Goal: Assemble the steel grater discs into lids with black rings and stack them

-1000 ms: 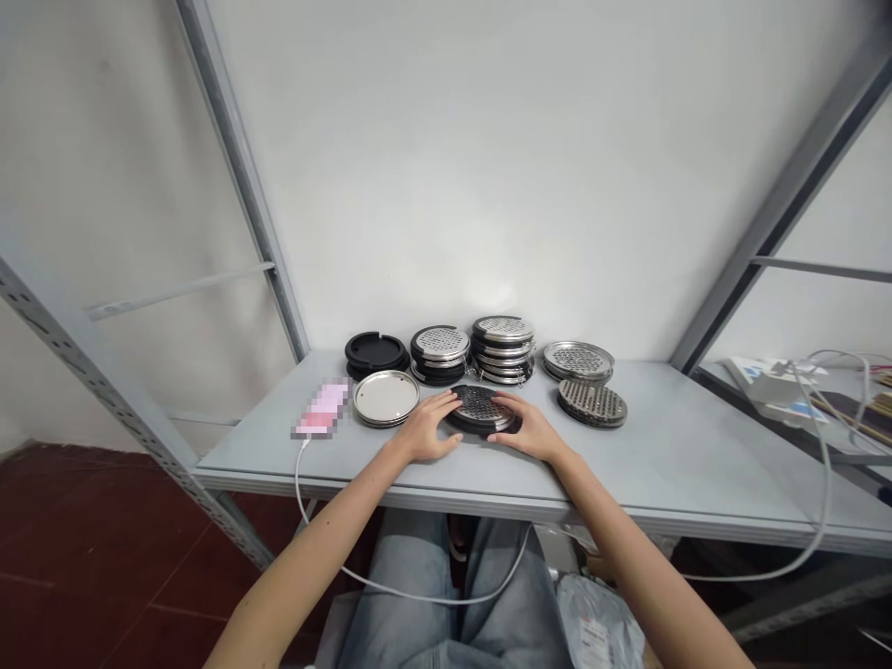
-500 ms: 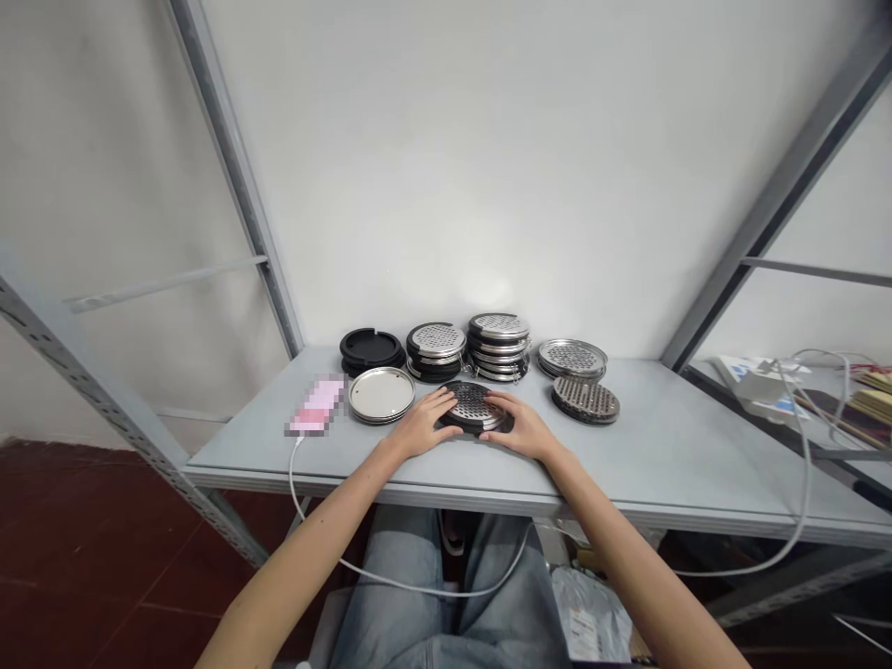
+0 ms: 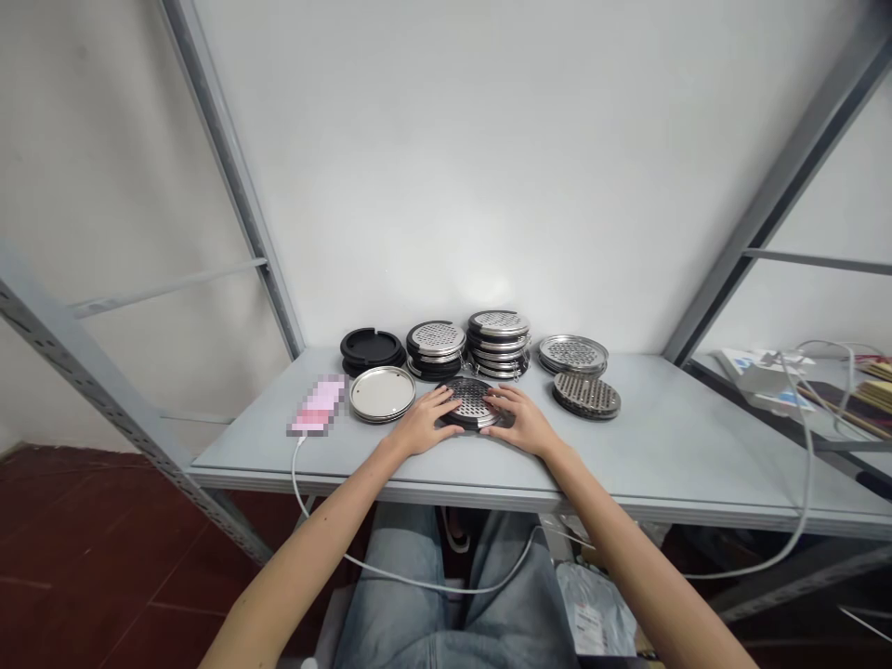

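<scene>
A round perforated metal disc with a black rim (image 3: 474,401) lies on the table in front of me. My left hand (image 3: 422,423) holds its left side, fingers over the top and thumb along the near edge. From the right, my right hand (image 3: 519,423) grips it the same way, fingertips on the perforated face. Just left of my left hand sits a small stack of shiny, shallow metal plates (image 3: 382,392). Dark perforated discs (image 3: 586,395) are piled to the right of my right hand.
Along the wall stand black round rings (image 3: 372,346), two stacks of rimmed perforated discs (image 3: 436,338) (image 3: 499,323), and bright perforated metal discs (image 3: 572,353). A pixelated phone (image 3: 319,404) with a white cable (image 3: 418,587) lies at the left. Metal posts (image 3: 227,158) frame the table (image 3: 697,446).
The near rim of the disc shows a little differently between my hands, and my right fingers have shifted slightly. The view has moved a little; the stacks stay put.
</scene>
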